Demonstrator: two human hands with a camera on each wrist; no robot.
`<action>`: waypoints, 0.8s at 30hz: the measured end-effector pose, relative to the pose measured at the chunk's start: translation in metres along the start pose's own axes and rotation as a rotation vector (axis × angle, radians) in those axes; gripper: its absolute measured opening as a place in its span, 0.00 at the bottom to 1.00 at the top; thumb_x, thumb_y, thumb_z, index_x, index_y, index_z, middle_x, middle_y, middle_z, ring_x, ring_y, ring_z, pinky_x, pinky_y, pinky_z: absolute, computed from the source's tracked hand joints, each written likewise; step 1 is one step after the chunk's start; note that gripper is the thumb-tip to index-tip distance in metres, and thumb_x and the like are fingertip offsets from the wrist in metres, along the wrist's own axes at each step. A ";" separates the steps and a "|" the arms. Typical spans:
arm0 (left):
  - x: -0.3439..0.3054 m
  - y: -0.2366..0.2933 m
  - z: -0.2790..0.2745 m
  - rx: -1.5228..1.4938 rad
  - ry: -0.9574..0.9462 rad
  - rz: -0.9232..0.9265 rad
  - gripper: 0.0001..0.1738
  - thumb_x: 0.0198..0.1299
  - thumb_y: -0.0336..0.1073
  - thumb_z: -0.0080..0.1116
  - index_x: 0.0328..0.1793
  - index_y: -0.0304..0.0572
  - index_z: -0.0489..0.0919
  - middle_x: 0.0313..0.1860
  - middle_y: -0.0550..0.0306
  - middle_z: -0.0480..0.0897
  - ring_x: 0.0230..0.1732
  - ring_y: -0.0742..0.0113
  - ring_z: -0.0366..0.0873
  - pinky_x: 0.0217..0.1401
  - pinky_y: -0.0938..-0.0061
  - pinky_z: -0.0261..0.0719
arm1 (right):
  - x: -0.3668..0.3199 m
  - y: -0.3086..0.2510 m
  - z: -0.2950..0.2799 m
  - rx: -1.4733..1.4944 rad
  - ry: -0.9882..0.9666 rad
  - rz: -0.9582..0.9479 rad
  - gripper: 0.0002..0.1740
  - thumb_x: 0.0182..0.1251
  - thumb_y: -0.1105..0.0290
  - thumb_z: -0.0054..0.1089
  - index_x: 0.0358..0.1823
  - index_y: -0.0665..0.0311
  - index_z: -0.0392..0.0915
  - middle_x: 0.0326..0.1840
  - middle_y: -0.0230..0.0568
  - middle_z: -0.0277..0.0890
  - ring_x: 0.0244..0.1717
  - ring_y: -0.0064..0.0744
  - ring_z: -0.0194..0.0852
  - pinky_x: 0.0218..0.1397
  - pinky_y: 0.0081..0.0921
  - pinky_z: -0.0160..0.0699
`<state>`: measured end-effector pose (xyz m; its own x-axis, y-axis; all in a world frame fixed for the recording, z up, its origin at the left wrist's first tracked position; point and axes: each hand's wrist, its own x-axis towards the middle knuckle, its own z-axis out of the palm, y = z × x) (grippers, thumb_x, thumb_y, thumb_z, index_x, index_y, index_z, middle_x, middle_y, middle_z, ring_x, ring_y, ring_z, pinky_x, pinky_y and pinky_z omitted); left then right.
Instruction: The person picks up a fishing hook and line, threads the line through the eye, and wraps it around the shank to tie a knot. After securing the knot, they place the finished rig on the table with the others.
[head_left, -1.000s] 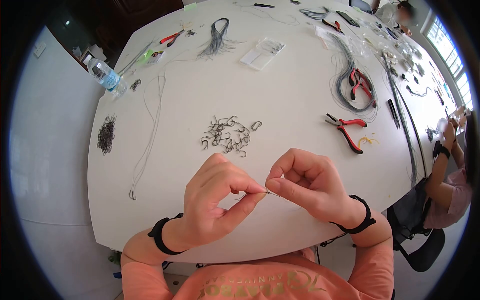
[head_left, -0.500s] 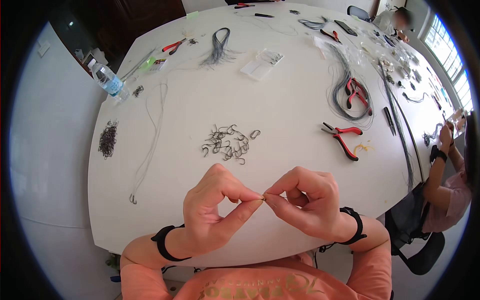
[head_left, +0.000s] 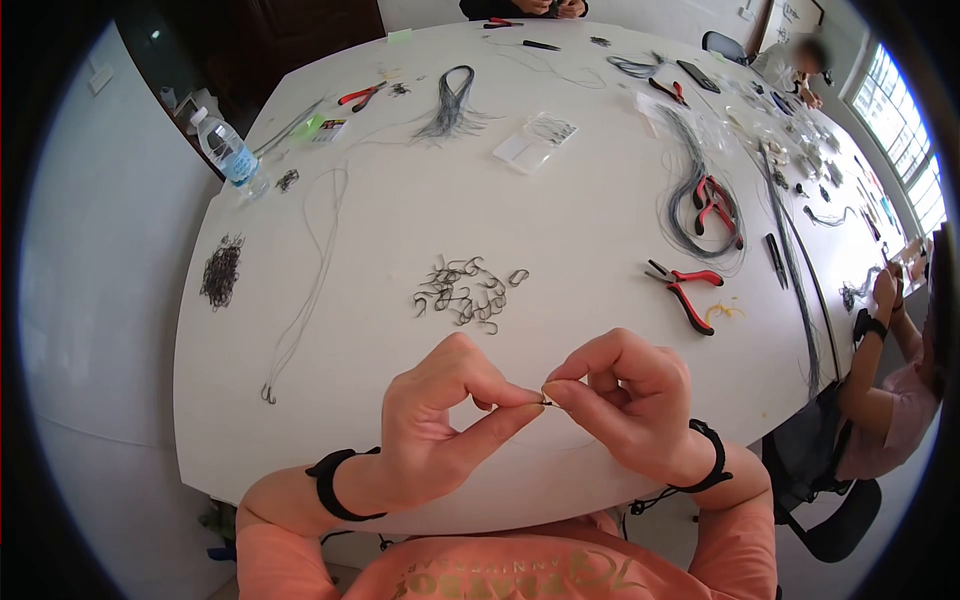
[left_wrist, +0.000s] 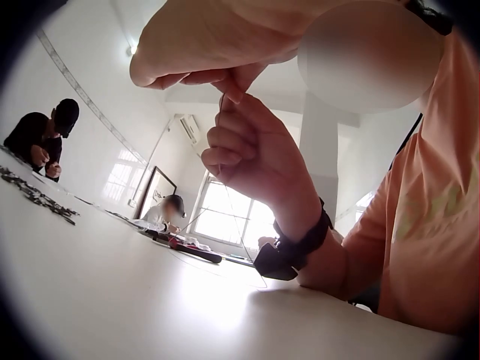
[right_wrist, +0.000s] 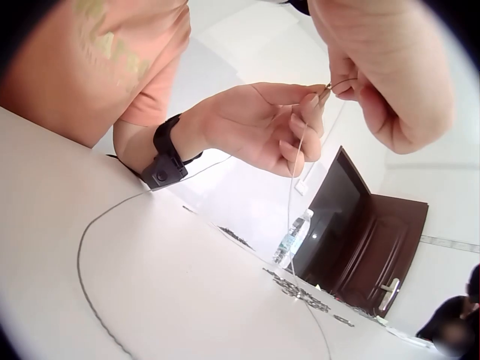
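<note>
In the head view, my left hand (head_left: 440, 425) pinches a small dark fish hook (right_wrist: 326, 93) between thumb and forefinger, which cover most of it. My right hand (head_left: 630, 405), just right of it, pinches a thin grey line (right_wrist: 345, 79) close by the hook, its other fingers curled in. The right wrist view shows a short bow of the line between both sets of fingertips. A long length of line (right_wrist: 81, 259) trails in a wide curve over the table. A loose cluster of fish hooks (head_left: 465, 290) lies beyond my hands.
On the white table (head_left: 560, 230), red-handled pliers (head_left: 690, 290) lie at right, near coiled line (head_left: 680, 215) with more pliers. At left are a dense hook pile (head_left: 222, 272), a looped line (head_left: 325, 240) and a water bottle (head_left: 230, 150). Other people sit around the table.
My right fingertips came in against the left ones, then drew slightly apart again. Both hands now sit a little lower and farther right in view. A person at the far edge has come into view.
</note>
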<state>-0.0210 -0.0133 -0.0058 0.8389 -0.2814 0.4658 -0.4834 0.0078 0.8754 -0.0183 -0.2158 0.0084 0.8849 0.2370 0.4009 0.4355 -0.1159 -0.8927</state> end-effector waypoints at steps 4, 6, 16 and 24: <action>0.000 -0.001 0.001 0.010 -0.003 0.000 0.08 0.57 0.22 0.73 0.38 0.45 0.86 0.31 0.67 0.81 0.33 0.74 0.71 0.33 0.78 0.70 | 0.000 0.000 0.000 -0.038 0.016 -0.026 0.06 0.63 0.80 0.72 0.36 0.64 0.82 0.12 0.21 0.57 0.14 0.11 0.48 0.19 0.18 0.48; 0.000 -0.001 0.002 0.007 -0.002 -0.008 0.08 0.57 0.22 0.73 0.38 0.45 0.86 0.30 0.67 0.81 0.32 0.74 0.71 0.33 0.78 0.70 | 0.000 0.000 -0.001 -0.060 0.007 -0.070 0.06 0.63 0.80 0.72 0.36 0.64 0.82 0.13 0.22 0.58 0.15 0.11 0.49 0.19 0.18 0.49; 0.001 0.002 -0.002 0.015 -0.031 0.020 0.08 0.58 0.22 0.73 0.39 0.45 0.85 0.31 0.66 0.81 0.32 0.74 0.72 0.33 0.78 0.70 | 0.001 0.000 -0.002 -0.055 -0.018 -0.014 0.06 0.62 0.80 0.71 0.35 0.64 0.81 0.13 0.21 0.56 0.14 0.12 0.48 0.19 0.20 0.47; -0.001 0.001 -0.001 -0.046 0.001 -0.025 0.08 0.60 0.23 0.72 0.41 0.44 0.85 0.33 0.64 0.81 0.33 0.74 0.72 0.35 0.78 0.70 | -0.001 0.005 0.002 -0.050 -0.005 -0.008 0.07 0.61 0.79 0.71 0.34 0.63 0.79 0.13 0.22 0.54 0.14 0.14 0.47 0.19 0.20 0.47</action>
<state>-0.0218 -0.0121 -0.0056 0.8507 -0.2811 0.4441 -0.4506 0.0451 0.8916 -0.0180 -0.2144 0.0033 0.8804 0.2434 0.4069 0.4506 -0.1623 -0.8778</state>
